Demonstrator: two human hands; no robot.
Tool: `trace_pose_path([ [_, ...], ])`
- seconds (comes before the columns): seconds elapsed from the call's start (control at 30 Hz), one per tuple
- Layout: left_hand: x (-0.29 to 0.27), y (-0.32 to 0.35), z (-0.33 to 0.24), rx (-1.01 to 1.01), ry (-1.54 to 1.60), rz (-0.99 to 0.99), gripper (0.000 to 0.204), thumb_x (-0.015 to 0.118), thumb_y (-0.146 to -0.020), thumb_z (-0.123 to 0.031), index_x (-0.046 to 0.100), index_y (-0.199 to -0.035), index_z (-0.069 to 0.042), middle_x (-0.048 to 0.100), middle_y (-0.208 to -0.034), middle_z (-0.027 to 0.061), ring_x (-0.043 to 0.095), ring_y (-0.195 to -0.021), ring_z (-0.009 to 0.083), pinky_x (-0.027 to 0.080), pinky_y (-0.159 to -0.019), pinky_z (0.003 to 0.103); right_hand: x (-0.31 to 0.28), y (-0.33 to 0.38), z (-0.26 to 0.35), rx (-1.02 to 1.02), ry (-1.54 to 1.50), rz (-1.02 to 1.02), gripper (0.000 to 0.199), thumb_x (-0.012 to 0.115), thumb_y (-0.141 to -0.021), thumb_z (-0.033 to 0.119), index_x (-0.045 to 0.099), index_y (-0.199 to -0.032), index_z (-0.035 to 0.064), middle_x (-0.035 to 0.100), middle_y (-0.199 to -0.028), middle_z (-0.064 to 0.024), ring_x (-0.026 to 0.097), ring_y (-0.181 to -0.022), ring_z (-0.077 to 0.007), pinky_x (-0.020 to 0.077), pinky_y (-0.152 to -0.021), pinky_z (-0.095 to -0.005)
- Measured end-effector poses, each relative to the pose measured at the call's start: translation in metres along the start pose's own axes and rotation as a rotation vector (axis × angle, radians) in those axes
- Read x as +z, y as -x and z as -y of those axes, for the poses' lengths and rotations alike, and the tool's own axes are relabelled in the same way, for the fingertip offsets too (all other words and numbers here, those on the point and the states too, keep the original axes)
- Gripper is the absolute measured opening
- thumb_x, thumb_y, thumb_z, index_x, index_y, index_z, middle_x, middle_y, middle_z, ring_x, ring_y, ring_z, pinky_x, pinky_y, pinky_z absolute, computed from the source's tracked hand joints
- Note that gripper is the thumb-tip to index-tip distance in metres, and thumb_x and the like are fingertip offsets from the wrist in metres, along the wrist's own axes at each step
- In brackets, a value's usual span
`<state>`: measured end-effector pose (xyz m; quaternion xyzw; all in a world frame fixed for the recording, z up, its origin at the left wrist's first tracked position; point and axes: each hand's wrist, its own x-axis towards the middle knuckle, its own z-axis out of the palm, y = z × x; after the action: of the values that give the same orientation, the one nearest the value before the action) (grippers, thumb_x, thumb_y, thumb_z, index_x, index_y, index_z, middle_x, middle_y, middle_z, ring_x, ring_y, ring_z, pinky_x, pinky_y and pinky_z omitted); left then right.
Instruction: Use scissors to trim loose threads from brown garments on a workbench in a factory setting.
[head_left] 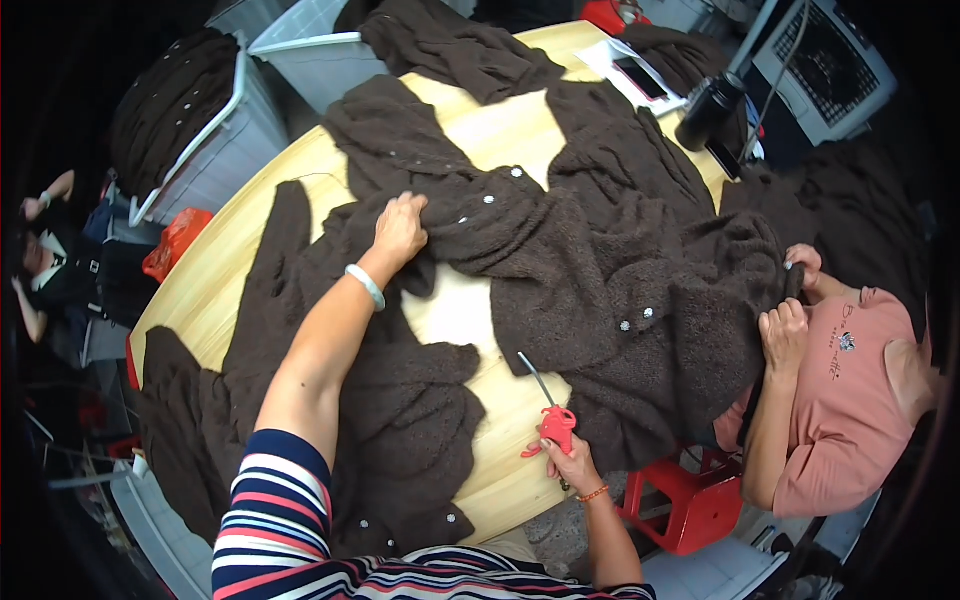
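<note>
Left hand (401,226) on brown cardigan (560,260), right hand (566,458) — red snips (552,425)

Person, own body: short-sleeved knit top (280,520) in navy, white and coral-red horizontal stripes — sleeve ending above the elbow. Left wrist: pale, smooth bangle (366,285). Right wrist: thin orange beaded bracelet (592,494) — forearms otherwise bare.

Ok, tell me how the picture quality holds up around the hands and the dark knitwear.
Head view: strong fisheye bending, black corners; left hand on the brown cardigan and right hand holding the red scissors are sharp; even light, the knit's folds lose detail; the wooden table shows mild sheen.
</note>
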<state>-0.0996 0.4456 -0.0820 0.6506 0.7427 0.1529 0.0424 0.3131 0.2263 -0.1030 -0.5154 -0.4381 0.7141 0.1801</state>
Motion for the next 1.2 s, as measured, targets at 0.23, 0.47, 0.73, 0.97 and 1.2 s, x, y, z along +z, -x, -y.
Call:
trace_pose_path([
  [0.23, -0.225, 0.057, -0.002, 0.288, 0.118, -0.12, 0.036, 0.058, -0.058, 0.008, 0.058, -0.093, 0.001, 0.054, -0.092, 0.017, 0.054, -0.094, 0.0383, 0.046, -0.082, 0.042, 0.007, 0.001, -0.006, -0.008, 0.092, 0.037, 0.026, 0.06, -0.095, 0.022, 0.064, -0.108, -0.0008, 0.073, -0.089, -0.0051, 0.051, -0.046, -0.005, 0.0437, -0.043, -0.022],
  [0.47, -0.362, 0.321, 0.016, 0.146, 0.007, 0.162, 0.036, 0.059, -0.047, 0.006, 0.052, -0.082, -0.001, 0.048, -0.087, 0.0154, 0.05, -0.09, 0.038, 0.043, -0.077, 0.042, 0.03, 0.022, 0.001, -0.158, 0.38, -0.011, 0.03, 0.059, -0.096, 0.023, 0.065, -0.115, 0.001, 0.072, -0.088, -0.0047, 0.049, -0.044, -0.0058, 0.0413, -0.042, -0.0227],
  [0.73, -0.277, 0.521, 0.017, -0.477, -0.148, 0.151, 0.078, 0.08, -0.072, -0.031, 0.045, -0.139, -0.01, 0.039, -0.143, 0.0206, 0.03, -0.138, 0.0405, 0.025, -0.111, 0.053, 0.072, 0.048, 0.011, -0.205, 0.534, 0.011, 0.032, 0.059, -0.095, 0.02, 0.061, -0.121, 0.001, 0.069, -0.085, -0.0095, 0.053, -0.045, -0.0101, 0.0452, -0.045, -0.0258],
  [0.97, -0.216, 0.432, -0.034, -0.122, 0.046, -0.193, 0.082, 0.084, -0.067, -0.029, 0.046, -0.138, -0.01, 0.046, -0.129, 0.0189, 0.045, -0.118, 0.0369, 0.039, -0.097, 0.047, 0.109, 0.08, 0.043, -0.314, 0.667, -0.014, 0.028, 0.062, -0.093, 0.022, 0.062, -0.115, 0.0045, 0.06, -0.063, -0.0104, 0.058, -0.047, -0.0158, 0.0474, -0.05, -0.0319],
  [1.2, -0.198, 0.394, 0.001, -0.461, 1.071, 0.083, 0.025, 0.066, -0.09, -0.016, 0.064, -0.109, 0.0, 0.066, -0.088, 0.0115, 0.065, -0.081, 0.0224, 0.053, -0.074, 0.035, 0.113, 0.12, 0.058, -0.708, 1.003, -0.135, 0.021, 0.062, -0.087, 0.008, 0.066, -0.107, 0.0069, 0.066, -0.084, -0.0133, 0.062, -0.075, -0.0296, 0.0501, -0.07, -0.0362],
])
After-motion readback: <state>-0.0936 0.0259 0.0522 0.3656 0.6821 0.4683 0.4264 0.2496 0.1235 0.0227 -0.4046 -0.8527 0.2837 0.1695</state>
